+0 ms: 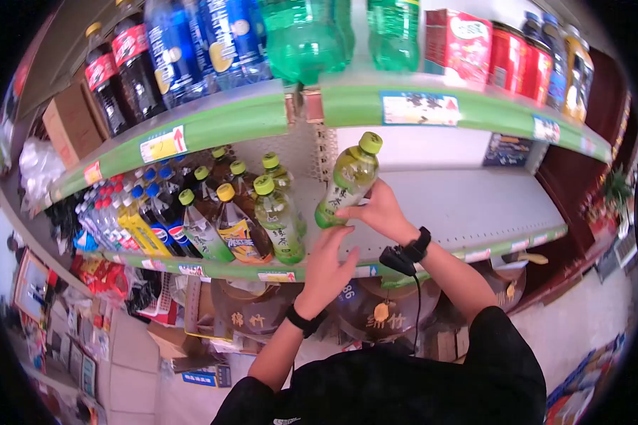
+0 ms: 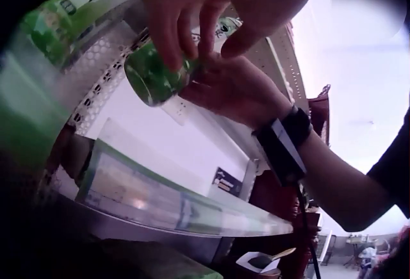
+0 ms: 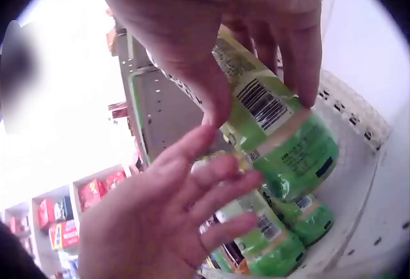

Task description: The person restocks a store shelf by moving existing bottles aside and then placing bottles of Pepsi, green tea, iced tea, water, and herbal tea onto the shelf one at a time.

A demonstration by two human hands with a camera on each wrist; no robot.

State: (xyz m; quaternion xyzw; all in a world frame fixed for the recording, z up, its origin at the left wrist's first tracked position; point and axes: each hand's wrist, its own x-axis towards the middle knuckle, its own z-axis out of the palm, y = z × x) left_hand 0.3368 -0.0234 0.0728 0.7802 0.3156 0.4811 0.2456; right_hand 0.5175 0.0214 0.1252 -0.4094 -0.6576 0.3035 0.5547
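Left of centre in the head view, Pepsi bottles [image 1: 178, 234] stand on the white shelf [image 1: 454, 198], then an orange-labelled bottle [image 1: 239, 232], then a standing green tea bottle [image 1: 280, 230] with others behind it. Just below the frame's centre, my left hand [image 1: 326, 268] points upward, fingers loosely extended, grasping nothing; its tips are right by the base of the bottle I'm handling, though I can't tell whether they touch it. That held tea bottle [image 1: 348, 180] is at the upper centre, capped, tilted with its cap toward the upper right. Right of centre, my right hand [image 1: 385, 214] grasps its lower half, thumb on one side, fingers round the other. I'd judge the step in hand to be handling this bottle in front of the shelf, its placing not yet done. The next move, I think, calls for a firm right grip, the left steadying the base, and room kept from the neighbouring bottles.
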